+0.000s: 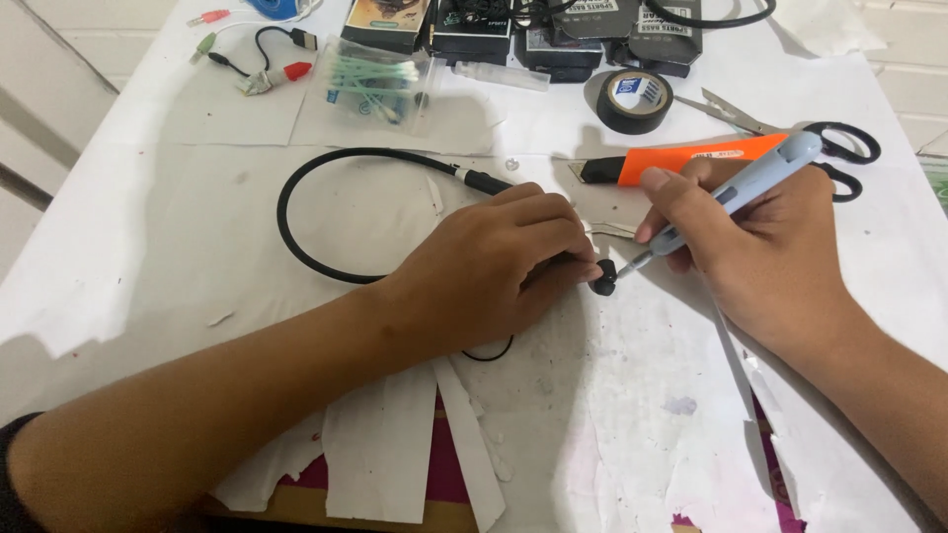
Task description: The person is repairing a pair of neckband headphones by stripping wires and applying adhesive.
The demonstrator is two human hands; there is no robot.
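Left hand [494, 262] curls over a small black earpiece [603, 277], fingertips pinching it against the paper-covered table [197, 197]. Black cable [296, 212] loops out to the far left from under that hand. Right hand [750, 237] closes in a pen grip around a pale blue pen-shaped tool [736, 192], likely a soldering iron or a precision driver; I cannot tell which. Its metal tip [632, 264] touches or sits just beside the earpiece's right edge.

My read on doing this well: keep both wrists resting on the table, hold the tool angle shallow, apply light pressure so the small part does not skate out of the pinch. Left fingertips sit very near the tip; if it is hot, they need to stay clear of it.

Far side: orange utility knife [681, 158] and scissors [820, 148] just beyond the right hand, black tape roll [634, 101] past them, bag of swabs [380, 84] and dark boxes [474, 35] along the far edge.
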